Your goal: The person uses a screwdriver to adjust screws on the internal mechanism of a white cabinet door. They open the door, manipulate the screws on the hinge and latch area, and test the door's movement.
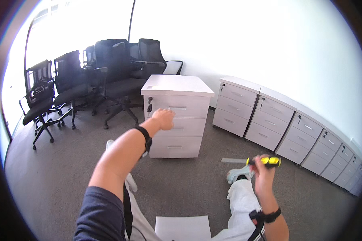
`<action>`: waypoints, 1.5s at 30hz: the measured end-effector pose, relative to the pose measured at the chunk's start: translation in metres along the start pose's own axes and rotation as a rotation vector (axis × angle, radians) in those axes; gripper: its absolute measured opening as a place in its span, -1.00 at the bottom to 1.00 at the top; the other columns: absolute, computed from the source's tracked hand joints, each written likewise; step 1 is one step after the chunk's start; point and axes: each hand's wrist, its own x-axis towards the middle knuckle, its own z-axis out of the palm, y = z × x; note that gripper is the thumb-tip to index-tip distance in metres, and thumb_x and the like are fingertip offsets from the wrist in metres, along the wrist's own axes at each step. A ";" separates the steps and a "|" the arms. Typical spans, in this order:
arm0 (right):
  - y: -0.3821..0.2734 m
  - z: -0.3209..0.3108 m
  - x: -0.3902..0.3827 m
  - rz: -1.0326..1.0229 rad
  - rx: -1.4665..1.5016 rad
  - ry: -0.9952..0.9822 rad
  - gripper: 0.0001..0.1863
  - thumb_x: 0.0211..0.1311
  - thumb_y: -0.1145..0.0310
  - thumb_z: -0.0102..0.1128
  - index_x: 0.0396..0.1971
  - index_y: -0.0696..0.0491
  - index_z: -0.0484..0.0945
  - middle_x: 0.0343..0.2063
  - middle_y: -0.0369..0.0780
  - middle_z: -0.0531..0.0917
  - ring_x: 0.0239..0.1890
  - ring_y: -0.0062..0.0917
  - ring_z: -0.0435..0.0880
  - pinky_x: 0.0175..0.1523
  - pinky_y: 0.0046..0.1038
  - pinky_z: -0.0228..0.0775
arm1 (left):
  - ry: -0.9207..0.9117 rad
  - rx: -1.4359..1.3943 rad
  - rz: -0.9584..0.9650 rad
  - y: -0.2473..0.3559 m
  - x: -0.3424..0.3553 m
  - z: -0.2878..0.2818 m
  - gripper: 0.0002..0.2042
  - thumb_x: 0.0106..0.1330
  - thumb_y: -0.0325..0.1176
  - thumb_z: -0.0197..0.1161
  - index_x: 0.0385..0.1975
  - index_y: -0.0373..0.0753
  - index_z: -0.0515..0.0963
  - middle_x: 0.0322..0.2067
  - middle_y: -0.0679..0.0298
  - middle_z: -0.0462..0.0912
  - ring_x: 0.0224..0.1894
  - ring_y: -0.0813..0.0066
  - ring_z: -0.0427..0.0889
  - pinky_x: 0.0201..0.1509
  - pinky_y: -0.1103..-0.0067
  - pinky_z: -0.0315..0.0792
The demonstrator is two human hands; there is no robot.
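On the far left I see a cluster of black mesh-backed office chairs (68,84) standing on the grey carpet floor (60,176) against the bright white wall. Moving right, my left hand (164,118) reaches out at full stretch to the white three-drawer pedestal cabinet (177,116) that stands alone in the middle of the room. The fingers are curled against the front just under the top drawer's metal handle (177,108); I cannot tell whether they grip anything. A black band (145,136) circles that wrist. A small key (149,107) hangs from the lock at the cabinet's upper left corner.

Near the bottom edge, a white sheet of paper (183,228) lies on the carpet between my legs in light trousers.

Further right, my right hand (263,170) is raised above my knee, fingers closed around a yellow-and-black handled tool (265,161) held roughly level. A black watch-like strap (271,216) sits on that wrist.

Along the right wall, a long row of matching white drawer cabinets (285,128) curves away toward the corner.
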 end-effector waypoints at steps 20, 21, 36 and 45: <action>0.152 0.006 -0.027 0.447 -0.057 -0.171 -0.83 0.36 0.28 0.00 -0.34 0.05 0.32 -0.47 -0.26 0.44 -0.38 -0.61 0.43 -0.24 -0.52 0.32 | 0.762 -0.063 -0.121 0.045 0.057 0.075 -0.60 0.14 -0.08 0.20 -0.17 -0.27 0.48 -0.19 0.21 0.50 -0.06 0.32 0.41 0.00 0.43 0.22; 0.147 0.010 -0.025 0.418 -0.048 -0.211 -0.83 0.35 0.28 0.01 -0.33 0.06 0.31 -0.45 -0.25 0.44 -0.34 -0.59 0.42 -0.16 -0.50 0.29 | 0.746 -0.069 -0.120 0.052 0.049 0.070 -0.60 0.13 -0.09 0.21 -0.15 -0.26 0.47 -0.18 0.22 0.50 -0.06 0.35 0.40 0.01 0.45 0.22; 0.073 0.051 0.012 0.126 -0.167 -0.413 -0.87 0.32 0.35 0.05 -0.36 0.07 0.34 -0.51 -0.28 0.48 -0.47 -0.57 0.50 -0.33 -0.48 0.35 | 0.432 -0.382 0.303 0.085 -0.126 -0.005 -0.69 0.21 -0.26 0.16 -0.16 -0.35 0.52 0.02 -0.01 0.48 0.05 0.15 0.48 0.14 0.33 0.36; 0.011 0.068 0.067 -0.304 -0.737 -0.350 -0.81 0.19 0.31 0.23 -0.42 0.08 0.43 -0.66 -0.38 0.41 -0.64 -0.73 0.34 -0.51 -0.62 0.18 | 0.361 -0.834 -0.057 0.032 -0.226 -0.057 -0.73 0.37 -0.25 0.06 -0.44 -0.32 0.55 -0.49 0.27 0.55 -0.41 0.53 0.50 -0.25 0.61 0.37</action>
